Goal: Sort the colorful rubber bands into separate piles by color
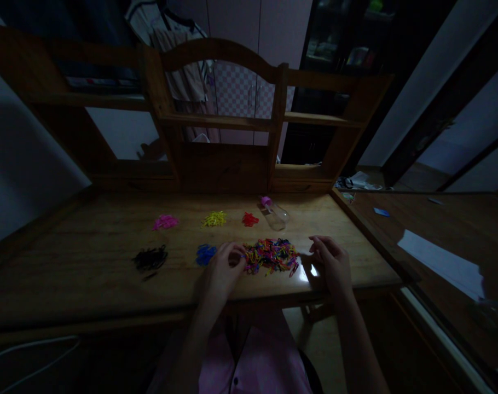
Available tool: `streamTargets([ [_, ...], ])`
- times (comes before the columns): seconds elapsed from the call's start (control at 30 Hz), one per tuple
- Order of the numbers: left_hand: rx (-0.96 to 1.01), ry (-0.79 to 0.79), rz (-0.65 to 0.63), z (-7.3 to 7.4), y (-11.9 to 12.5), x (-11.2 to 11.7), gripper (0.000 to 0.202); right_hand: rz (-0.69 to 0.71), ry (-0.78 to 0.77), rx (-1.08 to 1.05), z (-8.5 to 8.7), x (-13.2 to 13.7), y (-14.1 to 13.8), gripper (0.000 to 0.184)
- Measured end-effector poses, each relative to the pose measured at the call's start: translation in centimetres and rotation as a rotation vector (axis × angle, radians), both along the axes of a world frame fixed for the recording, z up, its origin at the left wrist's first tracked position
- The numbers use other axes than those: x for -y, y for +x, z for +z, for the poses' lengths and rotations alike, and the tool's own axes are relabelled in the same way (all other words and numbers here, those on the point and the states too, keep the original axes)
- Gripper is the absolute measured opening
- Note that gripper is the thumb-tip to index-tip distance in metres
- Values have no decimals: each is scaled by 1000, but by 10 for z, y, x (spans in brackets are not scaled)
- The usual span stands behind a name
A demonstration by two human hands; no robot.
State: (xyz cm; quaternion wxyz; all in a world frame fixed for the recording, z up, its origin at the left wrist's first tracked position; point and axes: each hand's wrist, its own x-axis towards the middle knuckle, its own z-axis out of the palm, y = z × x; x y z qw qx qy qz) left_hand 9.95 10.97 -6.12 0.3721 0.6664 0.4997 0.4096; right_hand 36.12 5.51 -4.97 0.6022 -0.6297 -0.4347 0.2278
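Observation:
A heap of small mixed-colour bands (271, 255) lies on the wooden desk (88, 262) in front of me. My left hand (223, 269) rests at the heap's left edge with its fingers curled together in a pinch; what they hold is too small to make out. My right hand (330, 260) lies on the desk just right of the heap, fingers loosely bent, apparently holding nothing. Sorted little piles lie around: blue (205, 254) beside my left hand, black (150, 258), pink (165, 221), yellow (214, 219) and red (249, 219).
A clear bottle with a pink cap (275, 214) lies on its side behind the heap. A wooden shelf unit (220, 120) rises along the desk's back edge. A second table (446, 241) with papers stands to the right. The room is dim.

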Motion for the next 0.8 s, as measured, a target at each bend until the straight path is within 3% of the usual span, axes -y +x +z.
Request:
streamTargets([
  [0.13,286,-115,-46,-3,6,3,13,-16,23,160,12,10,-28,27],
  [0.27,338,-110,1,-3,13,13,15,205,43,291,24,26,-77,19],
  [0.4,346,-82,-24,-3,19,26,15,348,91,350,21,28,-111,21],
  [0.57,234,-4,49,-7,22,36,29,290,40,229,12,21,-125,17],
  [0.8,46,266,147,-4,23,45,18,210,-31,99,11,21,-132,15],
])
